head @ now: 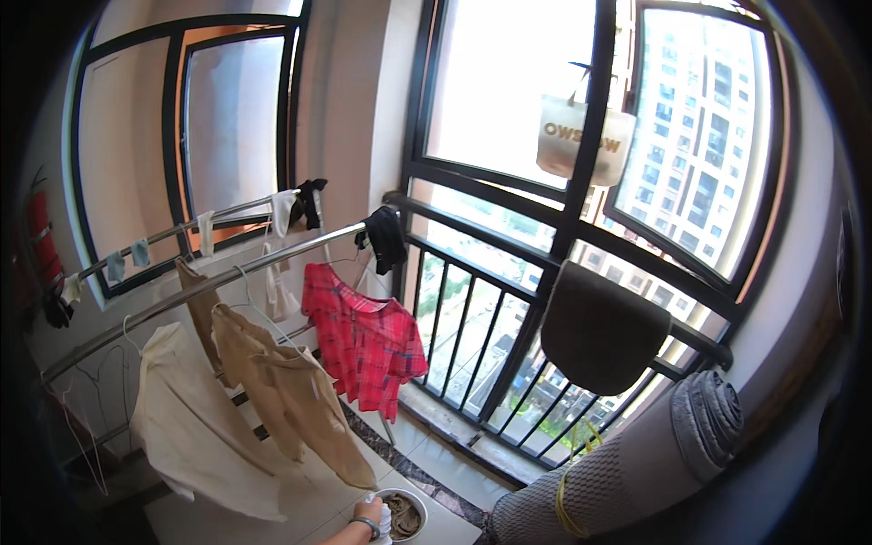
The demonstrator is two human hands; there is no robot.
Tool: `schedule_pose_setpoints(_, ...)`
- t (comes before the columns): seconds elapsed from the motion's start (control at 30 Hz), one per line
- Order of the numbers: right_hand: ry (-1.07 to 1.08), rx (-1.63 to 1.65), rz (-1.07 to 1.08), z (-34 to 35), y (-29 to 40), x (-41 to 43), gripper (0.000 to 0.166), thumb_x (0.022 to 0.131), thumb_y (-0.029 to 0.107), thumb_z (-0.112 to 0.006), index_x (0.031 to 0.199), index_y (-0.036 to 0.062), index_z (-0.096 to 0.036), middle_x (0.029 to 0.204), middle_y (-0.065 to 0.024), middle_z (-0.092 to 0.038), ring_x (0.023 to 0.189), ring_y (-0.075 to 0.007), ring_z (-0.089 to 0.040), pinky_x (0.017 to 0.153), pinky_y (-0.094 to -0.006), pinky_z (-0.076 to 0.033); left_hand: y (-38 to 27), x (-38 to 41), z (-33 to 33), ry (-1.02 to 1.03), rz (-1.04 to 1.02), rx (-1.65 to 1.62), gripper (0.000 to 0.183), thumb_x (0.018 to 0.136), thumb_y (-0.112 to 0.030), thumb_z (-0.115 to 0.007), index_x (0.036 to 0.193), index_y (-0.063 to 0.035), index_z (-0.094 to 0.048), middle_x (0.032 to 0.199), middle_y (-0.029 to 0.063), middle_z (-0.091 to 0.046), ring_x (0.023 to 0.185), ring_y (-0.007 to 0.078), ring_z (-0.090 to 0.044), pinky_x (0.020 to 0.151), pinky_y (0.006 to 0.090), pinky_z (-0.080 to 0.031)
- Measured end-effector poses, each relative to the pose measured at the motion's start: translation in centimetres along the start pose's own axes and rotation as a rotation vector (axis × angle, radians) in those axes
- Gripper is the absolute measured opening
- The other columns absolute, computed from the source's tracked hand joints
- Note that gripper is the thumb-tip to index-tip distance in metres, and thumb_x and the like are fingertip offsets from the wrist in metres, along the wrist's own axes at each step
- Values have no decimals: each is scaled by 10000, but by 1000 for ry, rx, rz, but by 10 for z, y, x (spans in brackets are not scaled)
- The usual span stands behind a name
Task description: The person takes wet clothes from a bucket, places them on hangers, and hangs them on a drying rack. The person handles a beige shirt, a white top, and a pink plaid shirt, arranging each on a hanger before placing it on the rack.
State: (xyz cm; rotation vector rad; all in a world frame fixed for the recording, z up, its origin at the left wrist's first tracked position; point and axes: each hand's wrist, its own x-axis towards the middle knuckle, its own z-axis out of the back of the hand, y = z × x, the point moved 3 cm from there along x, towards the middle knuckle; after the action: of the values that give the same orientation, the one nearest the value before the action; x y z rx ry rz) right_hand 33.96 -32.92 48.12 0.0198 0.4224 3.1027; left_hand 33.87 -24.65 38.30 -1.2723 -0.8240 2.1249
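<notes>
At the bottom edge is my left hand (368,511), with a bracelet on its wrist. Its fingers are closed around a white ridged object (385,519), whose exact kind I cannot tell. Touching or just beside it on the right is a round white basin (424,521), which holds crumpled grey-brown cloth (403,518). My right hand is out of view. Above the hand, tan trousers (293,388) hang from a metal rail (204,289), between a cream garment (191,415) and a red plaid shirt (364,334).
Socks (206,233) hang on a rear rail. A dark mat (603,330) lies over the balcony railing (470,272) by the windows. A rolled grey mat (613,470) with yellow ties leans at the lower right. A white bag (562,136) hangs at the window frame.
</notes>
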Motion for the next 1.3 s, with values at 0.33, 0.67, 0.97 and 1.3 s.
schedule_pose_setpoints(0.33, -481, 184, -157, -7, 69, -11, 327, 765, 286, -595, 1039, 111, -558, 1147, -147, -506, 1059, -334, -474, 856, -436, -405, 99, 62, 122, 632, 318, -824, 329, 874, -394, -444, 683, -134, -509, 603, 42, -544, 571, 245, -559, 599, 411, -487)
schedule_pose_setpoints(0.67, -646, 1415, -1078, -47, 49, -17, 441, 890, 383, -468, 1126, 18, -542, 1045, -119, -588, 985, -219, -550, 871, -320, -417, 74, -63, 231, 953, 94, -998, 401, 840, -454, -413, 742, -106, -587, 790, 109, -629, 778, 263, -604, 718, 429, -481)
schedule_pose_setpoints(0.97, -907, 621, -747, 40, 124, 16, 697, 775, 323, -674, 1288, -26, -356, 1249, -215, -427, 1189, -295, -407, 1008, -362, -306, 43, -125, 255, 596, 48, -1105, 405, 908, -493, -414, 942, -124, -575, 942, 36, -624, 879, 183, -595, 816, 365, -486)
schedule_pose_setpoints(1.3, -979, 1135, -638, 59, 126, 6, 442, 861, 177, -566, 1244, 4, -427, 1173, -96, -517, 1103, -164, -472, 943, -272, -353, 13, -203, 285, 619, -324, -870, 452, 874, -482, -484, 1085, -83, -502, 1021, 44, -576, 956, 157, -556, 839, 338, -463)
